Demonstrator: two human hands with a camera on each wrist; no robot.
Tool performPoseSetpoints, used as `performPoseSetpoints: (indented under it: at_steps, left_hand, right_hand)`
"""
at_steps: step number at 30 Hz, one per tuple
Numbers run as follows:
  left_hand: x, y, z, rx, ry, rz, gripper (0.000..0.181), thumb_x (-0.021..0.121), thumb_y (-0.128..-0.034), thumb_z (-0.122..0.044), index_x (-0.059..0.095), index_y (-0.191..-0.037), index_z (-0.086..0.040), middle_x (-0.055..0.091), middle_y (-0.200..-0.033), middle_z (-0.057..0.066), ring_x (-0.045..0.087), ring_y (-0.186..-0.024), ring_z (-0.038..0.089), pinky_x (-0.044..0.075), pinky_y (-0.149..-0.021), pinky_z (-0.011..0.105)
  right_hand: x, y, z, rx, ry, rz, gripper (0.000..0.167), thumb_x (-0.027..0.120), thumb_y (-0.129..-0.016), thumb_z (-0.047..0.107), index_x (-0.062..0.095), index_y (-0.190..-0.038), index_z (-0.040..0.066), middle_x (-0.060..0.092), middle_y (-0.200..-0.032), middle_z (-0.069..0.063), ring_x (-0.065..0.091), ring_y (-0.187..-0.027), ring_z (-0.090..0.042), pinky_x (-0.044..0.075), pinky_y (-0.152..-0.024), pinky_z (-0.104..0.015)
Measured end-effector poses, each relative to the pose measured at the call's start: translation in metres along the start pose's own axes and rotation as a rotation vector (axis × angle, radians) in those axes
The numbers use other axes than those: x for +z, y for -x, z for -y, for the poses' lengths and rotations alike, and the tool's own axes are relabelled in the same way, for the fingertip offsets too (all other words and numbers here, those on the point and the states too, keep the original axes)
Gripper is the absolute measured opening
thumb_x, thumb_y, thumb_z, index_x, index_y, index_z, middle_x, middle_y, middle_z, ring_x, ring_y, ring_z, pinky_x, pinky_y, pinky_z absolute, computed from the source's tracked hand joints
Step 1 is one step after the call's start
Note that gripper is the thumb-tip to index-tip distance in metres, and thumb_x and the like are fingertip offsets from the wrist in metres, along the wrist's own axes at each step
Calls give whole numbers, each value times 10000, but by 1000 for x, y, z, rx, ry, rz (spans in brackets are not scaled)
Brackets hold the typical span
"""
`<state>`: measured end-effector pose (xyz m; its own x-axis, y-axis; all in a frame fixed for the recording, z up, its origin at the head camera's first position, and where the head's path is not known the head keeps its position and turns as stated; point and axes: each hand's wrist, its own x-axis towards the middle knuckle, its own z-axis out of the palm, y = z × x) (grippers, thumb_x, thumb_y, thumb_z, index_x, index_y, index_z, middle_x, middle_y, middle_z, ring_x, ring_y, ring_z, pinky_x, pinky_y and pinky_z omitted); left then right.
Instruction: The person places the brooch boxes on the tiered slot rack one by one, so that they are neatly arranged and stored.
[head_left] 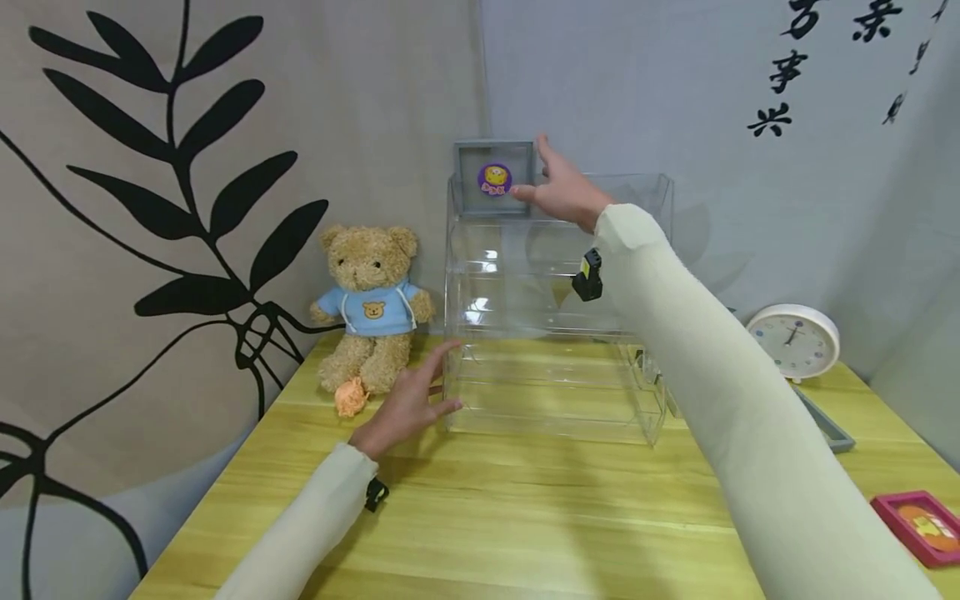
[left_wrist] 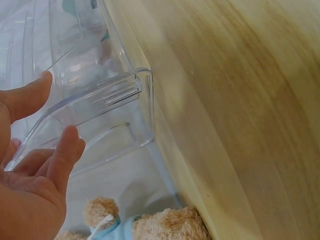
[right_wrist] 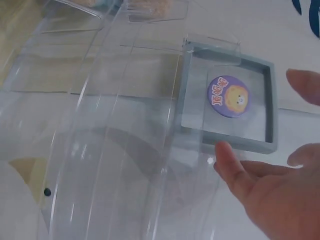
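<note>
A clear, tiered plastic rack (head_left: 557,408) stands upright on the table. On its top tier, at the left end, a grey square frame (head_left: 457,179) with a round purple badge (right_wrist: 231,97) stands leaning back. My right hand (head_left: 566,190) is at the frame's right side, thumb and fingers spread apart; in the right wrist view a fingertip comes close to the frame's edge, and whether it touches I cannot tell. Low down, my left hand (head_left: 408,406) is by the rack's left side panel (left_wrist: 95,102), with fingers and thumb extended and apart; contact is unclear.
A teddy bear (head_left: 375,312) in a blue top sits left of the rack, an orange fluffy ball (head_left: 350,397) at its feet. To the right are a white round clock (head_left: 795,342), another grey frame (head_left: 832,433) lying flat and a dark pink frame (head_left: 918,527).
</note>
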<state>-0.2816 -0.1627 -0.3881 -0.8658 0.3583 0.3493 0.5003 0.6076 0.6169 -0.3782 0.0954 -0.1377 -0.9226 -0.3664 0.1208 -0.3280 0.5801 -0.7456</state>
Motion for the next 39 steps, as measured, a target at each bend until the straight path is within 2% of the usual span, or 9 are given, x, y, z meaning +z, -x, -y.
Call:
performPoseSetpoints:
  at_steps: [7, 13, 18, 23, 25, 30, 32, 34, 39]
  left_hand:
    - [5, 0, -1, -17, 17, 14, 977, 815, -797, -41, 266, -1574, -264, 375, -1548, 308, 570, -1278, 484, 607, -956, 493]
    - [4, 0, 1, -32, 14, 16, 963, 817, -811, -72, 271, -1573, -290, 403, -1525, 322, 601, -1243, 473, 615, -937, 496]
    - [-1, 1, 3, -35, 2, -1, 957, 822, -809, -83, 282, -1566, -309, 436, -1498, 331, 590, -1253, 483, 603, -943, 541]
    - [-2, 3, 5, -34, -15, -12, 958, 825, -805, -82, 284, -1568, -289, 435, -1502, 323, 563, -1279, 496, 595, -954, 553]
    - [-1, 3, 6, -45, -27, -13, 960, 829, -803, -90, 285, -1566, -299, 441, -1506, 309, 568, -1278, 487, 594, -962, 551]
    - [1, 4, 7, -55, -29, -6, 965, 829, -808, -110, 274, -1565, -339, 445, -1520, 278, 574, -1285, 464, 589, -973, 553]
    - [1, 4, 7, -52, -16, -1, 963, 824, -812, -107, 271, -1568, -331, 445, -1519, 283, 584, -1271, 467, 598, -956, 547]
    - [1, 3, 7, -50, 0, 0, 960, 819, -815, -95, 270, -1571, -315, 438, -1521, 291, 599, -1247, 476, 609, -936, 540]
    - [-2, 3, 7, -48, 22, -2, 950, 807, -821, -72, 270, -1578, -271, 382, -1568, 269, 588, -1250, 492, 599, -950, 542]
  right_hand:
    - [-9, 51, -22, -89, 151, -29, 896, 563, -1024, 313, -117, -1607, 292, 89, -1702, -159, 273, -1533, -380, 313, -1274, -544]
    - [-17, 103, -56, -187, 223, -101, 804, 587, -1008, 180, 76, -1629, 169, 312, -1608, -242, 382, -1444, -429, 421, -1182, -589]
    - [-24, 139, -89, -203, 276, -166, 704, 612, -996, 148, 242, -1592, 95, 451, -1497, -256, 479, -1345, -449, 478, -1094, -626]
    - [-32, 169, -127, -149, 330, -208, 560, 592, -1014, 193, 388, -1521, 71, 543, -1396, -236, 548, -1259, -421, 518, -1017, -614]
    - [-35, 181, -145, -131, 359, -214, 513, 582, -1022, 208, 434, -1485, 46, 566, -1376, -235, 576, -1216, -404, 576, -974, -482]
    - [-44, 207, -190, -99, 461, -204, 423, 589, -1018, 193, 527, -1387, -4, 650, -1256, -248, 640, -1099, -404, 632, -810, -398]
    - [-47, 215, -206, -69, 481, -170, 395, 596, -1011, 172, 549, -1351, -24, 659, -1226, -259, 647, -1086, -426, 619, -829, -517]
    - [-51, 221, -223, -45, 496, -121, 379, 607, -1002, 149, 562, -1320, -52, 653, -1220, -290, 648, -1078, -458, 608, -851, -575]
    - [-60, 231, -265, 55, 502, -19, 406, 613, -995, 145, 544, -1302, -111, 592, -1257, -382, 615, -1087, -540, 574, -880, -651]
